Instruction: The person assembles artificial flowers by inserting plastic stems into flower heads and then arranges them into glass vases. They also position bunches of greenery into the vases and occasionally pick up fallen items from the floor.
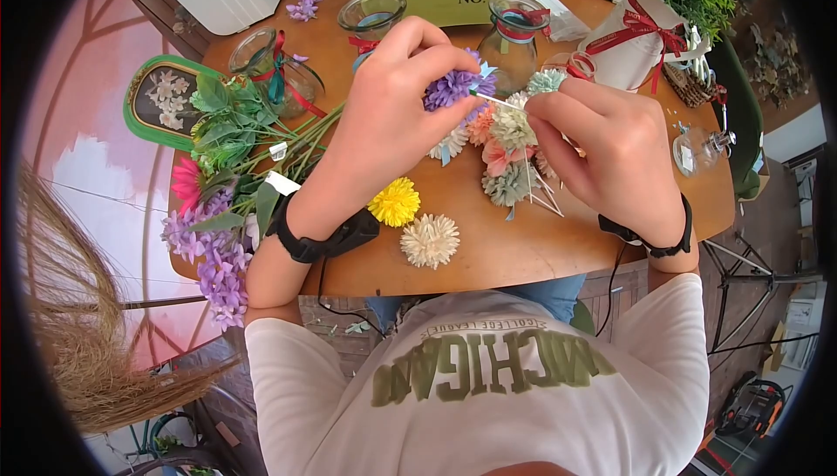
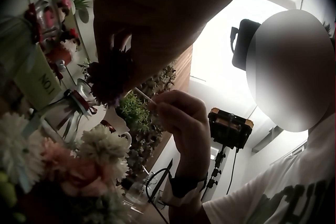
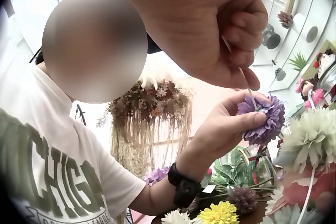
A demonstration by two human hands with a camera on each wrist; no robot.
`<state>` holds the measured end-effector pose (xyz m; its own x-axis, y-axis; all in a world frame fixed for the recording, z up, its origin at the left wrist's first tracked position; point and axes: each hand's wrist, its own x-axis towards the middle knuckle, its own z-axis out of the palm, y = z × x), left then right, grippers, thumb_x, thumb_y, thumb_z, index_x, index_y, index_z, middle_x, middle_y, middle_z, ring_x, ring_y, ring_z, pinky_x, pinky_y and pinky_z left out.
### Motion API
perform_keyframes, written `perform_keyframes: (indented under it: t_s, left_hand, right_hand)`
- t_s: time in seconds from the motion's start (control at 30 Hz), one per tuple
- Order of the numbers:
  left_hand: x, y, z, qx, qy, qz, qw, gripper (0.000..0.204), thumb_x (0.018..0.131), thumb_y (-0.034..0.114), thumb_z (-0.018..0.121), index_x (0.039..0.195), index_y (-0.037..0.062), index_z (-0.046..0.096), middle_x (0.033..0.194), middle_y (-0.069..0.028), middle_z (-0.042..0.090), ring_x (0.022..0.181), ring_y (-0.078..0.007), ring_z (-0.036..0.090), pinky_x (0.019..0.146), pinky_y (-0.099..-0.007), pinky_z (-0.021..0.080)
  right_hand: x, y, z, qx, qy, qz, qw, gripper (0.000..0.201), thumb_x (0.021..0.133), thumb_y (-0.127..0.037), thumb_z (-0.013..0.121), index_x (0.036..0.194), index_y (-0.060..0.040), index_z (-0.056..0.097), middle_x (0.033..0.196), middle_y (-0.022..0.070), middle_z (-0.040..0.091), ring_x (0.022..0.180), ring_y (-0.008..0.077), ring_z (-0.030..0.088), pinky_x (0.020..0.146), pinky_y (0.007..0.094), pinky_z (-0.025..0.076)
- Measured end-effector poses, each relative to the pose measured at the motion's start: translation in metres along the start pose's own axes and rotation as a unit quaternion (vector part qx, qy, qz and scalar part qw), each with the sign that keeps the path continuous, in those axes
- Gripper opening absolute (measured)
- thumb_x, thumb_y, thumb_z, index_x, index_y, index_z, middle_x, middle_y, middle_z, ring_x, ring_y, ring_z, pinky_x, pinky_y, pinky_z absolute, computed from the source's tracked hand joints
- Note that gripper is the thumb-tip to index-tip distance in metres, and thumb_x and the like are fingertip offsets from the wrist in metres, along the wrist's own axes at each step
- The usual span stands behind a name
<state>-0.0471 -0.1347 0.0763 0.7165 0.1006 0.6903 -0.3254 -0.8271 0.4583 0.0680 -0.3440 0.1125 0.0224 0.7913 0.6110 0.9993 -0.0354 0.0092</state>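
Observation:
My left hand (image 1: 397,101) holds a purple artificial flower head (image 1: 449,91) between thumb and fingers, above the table. A thin white stick (image 1: 499,101) is pinched between the thumb and fingers of my right hand (image 1: 606,149). The stick's far end meets the underside of the flower, as the right wrist view shows with the purple petals (image 3: 269,124) around it. Behind and below the hands lie pale green, peach and cream flowers (image 1: 510,132), some on white stems. Nearer to me on the table are a yellow flower (image 1: 395,202) and a cream flower (image 1: 430,241).
Glass vases (image 1: 508,49) with ribbons stand across the back of the wooden table (image 1: 523,254). A green box (image 1: 445,7) is behind them. Leafy stems (image 1: 231,123) and lilac blossoms (image 1: 222,258) lie on the left. A small glass bottle (image 1: 696,152) sits at the right.

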Motion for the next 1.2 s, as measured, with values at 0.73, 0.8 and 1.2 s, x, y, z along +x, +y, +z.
perform_keyframes:
  t_s: [0.73, 0.8, 1.2]
  left_hand:
    - [-0.005, 0.017, 0.009, 0.047, 0.032, 0.073, 0.996, 0.034, 0.069, -0.007, 0.078, 0.101, 0.0026, 0.071, 0.104, -0.0098, 0.06, 0.087, -0.0238, 0.066, 0.071, -0.033, 0.056]
    - [-0.004, 0.016, 0.011, 0.045, 0.03, 0.106, 0.993, 0.038, 0.069, -0.004, 0.079, 0.105, 0.0016, 0.066, 0.101, -0.0113, 0.058, 0.092, -0.0294, 0.062, 0.079, -0.0399, 0.053]
    - [-0.007, 0.018, 0.015, 0.045, 0.044, 0.151, 0.986, 0.052, 0.067, -0.001, 0.082, 0.111, 0.0032, 0.054, 0.115, -0.0144, 0.058, 0.103, -0.0364, 0.061, 0.085, -0.0446, 0.052]
  right_hand:
    - [0.004, 0.0, 0.005, 0.109, -0.038, 0.054, 0.992, 0.012, 0.087, -0.01, 0.071, 0.093, -0.0048, 0.063, 0.076, 0.009, 0.064, 0.07, 0.0324, 0.066, 0.057, 0.0413, 0.05]
    - [0.007, 0.004, 0.0, 0.113, -0.021, 0.061, 0.992, 0.031, 0.083, -0.011, 0.078, 0.113, -0.007, 0.069, 0.101, 0.0088, 0.071, 0.069, 0.0191, 0.062, 0.059, 0.0303, 0.048]
    - [0.011, 0.02, -0.001, 0.205, -0.054, 0.045, 0.976, 0.031, 0.08, -0.005, 0.076, 0.11, -0.0045, 0.068, 0.095, 0.0095, 0.069, 0.084, 0.0273, 0.069, 0.073, 0.0364, 0.056]
